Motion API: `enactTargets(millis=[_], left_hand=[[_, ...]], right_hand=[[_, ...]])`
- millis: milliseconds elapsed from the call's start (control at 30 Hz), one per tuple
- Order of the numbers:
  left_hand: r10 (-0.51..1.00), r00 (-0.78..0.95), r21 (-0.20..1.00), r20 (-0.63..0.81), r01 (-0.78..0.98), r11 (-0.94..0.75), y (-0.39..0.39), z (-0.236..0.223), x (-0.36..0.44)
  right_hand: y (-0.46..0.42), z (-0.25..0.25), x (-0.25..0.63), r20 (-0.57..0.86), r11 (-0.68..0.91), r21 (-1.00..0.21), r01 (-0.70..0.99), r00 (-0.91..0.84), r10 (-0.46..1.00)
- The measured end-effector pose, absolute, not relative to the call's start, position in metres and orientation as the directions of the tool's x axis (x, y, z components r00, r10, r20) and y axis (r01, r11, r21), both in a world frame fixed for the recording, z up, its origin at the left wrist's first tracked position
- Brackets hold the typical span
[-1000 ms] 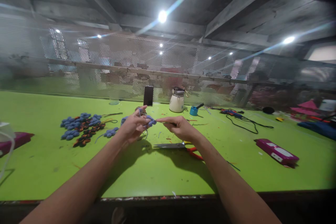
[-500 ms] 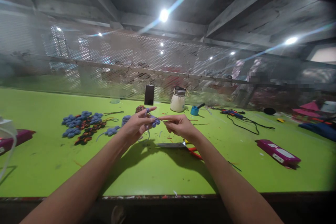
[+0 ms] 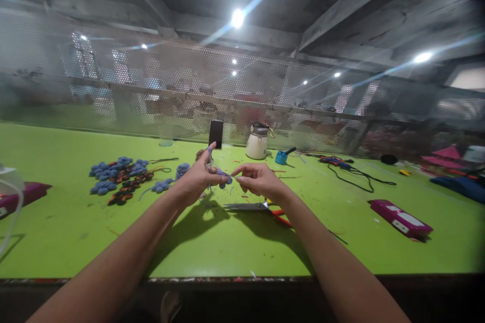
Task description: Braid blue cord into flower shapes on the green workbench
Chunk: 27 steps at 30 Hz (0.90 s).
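Note:
My left hand (image 3: 197, 178) is raised over the green table (image 3: 76, 232) and pinches a small blue crocheted flower (image 3: 225, 179), with blue yarn looped over its raised forefinger. My right hand (image 3: 257, 180) is closed in a pinch right beside it, gripping a thin hook or needle whose tip meets the flower. The two hands nearly touch. Red-handled scissors (image 3: 257, 208) lie on the table just below my right hand.
A pile of blue and dark crocheted flowers (image 3: 117, 176) lies at the left. A phone (image 3: 215, 134), a cream jar (image 3: 256, 145) and a blue cup (image 3: 281, 158) stand by the mesh wall. Black cords (image 3: 352, 174) and a magenta case (image 3: 400, 217) lie at the right, another magenta case (image 3: 22, 196) at far left.
My hands have come closer together and shifted slightly right. My left forefinger has lifted upright with the yarn over it. The view has tilted a little.

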<state>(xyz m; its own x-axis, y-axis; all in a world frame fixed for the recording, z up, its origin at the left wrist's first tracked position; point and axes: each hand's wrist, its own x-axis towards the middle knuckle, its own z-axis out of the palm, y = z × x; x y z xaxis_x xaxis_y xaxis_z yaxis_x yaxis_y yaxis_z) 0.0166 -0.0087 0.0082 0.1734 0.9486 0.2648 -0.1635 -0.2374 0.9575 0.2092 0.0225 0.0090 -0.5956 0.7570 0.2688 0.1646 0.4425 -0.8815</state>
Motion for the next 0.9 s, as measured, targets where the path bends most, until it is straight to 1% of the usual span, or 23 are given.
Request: enactTargets(millis=[167,367,433,500,600,667,733,800,900], left_hand=[[0.944,0.244,0.967,0.22,-0.183,-0.178,-0.013,0.013,0.014],[0.919,0.353,0.955,0.176,-0.286,-0.073,-0.011,0.01,0.011],[0.909,0.384,0.945,0.164,-0.324,-0.034,-0.009,0.008,0.01],[0.912,0.38,0.931,0.153,-0.366,-0.004,-0.008,0.008,0.009],[0.944,0.312,0.92,0.106,-0.39,0.026,-0.004,0.008,0.007],[0.969,0.232,0.938,0.083,-0.345,0.002,0.001,0.007,0.004],[0.982,0.166,0.974,0.087,-0.222,-0.049,0.005,0.006,0.003],[0.983,0.15,0.993,0.105,-0.072,-0.095,0.008,0.005,0.002],[0.979,0.16,0.988,0.126,0.067,-0.138,0.009,0.006,0.0]], right_hand=[[0.021,0.01,0.21,0.26,0.447,-0.883,0.143,-0.644,0.719],[0.02,0.009,0.21,0.337,0.515,-0.855,0.054,-0.697,0.633],[0.02,0.008,0.209,0.363,0.512,-0.859,0.013,-0.691,0.625],[0.02,0.007,0.207,0.38,0.49,-0.871,-0.026,-0.667,0.641],[0.019,0.006,0.205,0.377,0.457,-0.888,-0.044,-0.637,0.672],[0.019,0.006,0.204,0.359,0.438,-0.898,-0.043,-0.647,0.672],[0.019,0.005,0.205,0.341,0.418,-0.907,-0.052,-0.674,0.655],[0.021,0.004,0.207,0.321,0.398,-0.916,-0.055,-0.698,0.641],[0.026,0.005,0.213,0.297,0.382,-0.924,-0.031,-0.688,0.662]])
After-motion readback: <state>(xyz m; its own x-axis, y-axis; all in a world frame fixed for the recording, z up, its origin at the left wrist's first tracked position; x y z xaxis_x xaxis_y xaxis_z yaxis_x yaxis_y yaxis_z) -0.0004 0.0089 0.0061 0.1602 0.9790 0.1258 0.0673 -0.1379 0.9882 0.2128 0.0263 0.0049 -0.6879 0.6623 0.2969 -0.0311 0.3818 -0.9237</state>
